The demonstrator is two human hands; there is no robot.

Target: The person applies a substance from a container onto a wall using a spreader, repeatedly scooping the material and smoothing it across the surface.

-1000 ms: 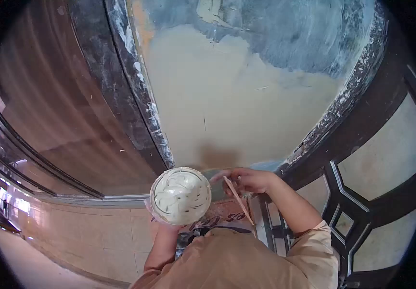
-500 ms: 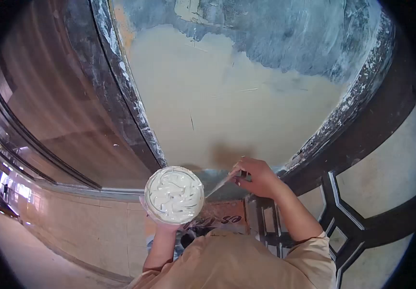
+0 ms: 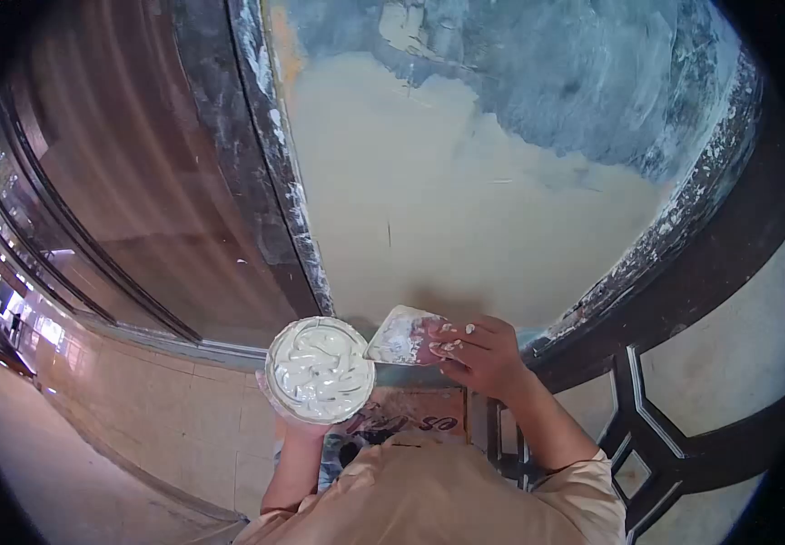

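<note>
A round tub of thick white putty is held up in front of my chest. My left hand is wrapped round its side and underside, mostly hidden by the tub. Between thumb and fingers, my right hand grips a flat putty scraper. Its blade is smeared with white, and its left tip lies at the tub's right rim; whether it touches cannot be told. White spots mark my right fingers. Ahead stands a wall panel, coated cream over its lower part and patchy grey-blue above.
Dark, white-smeared frame strips border the panel on the left and right. A brown glossy panel stands at left. Dark lattice woodwork is at lower right. Below me lies a printed board over the tiled floor.
The scraper has turned from edge-on to show its flat, smeared face. My right hand has shifted slightly down and right. The view has swung a little left.
</note>
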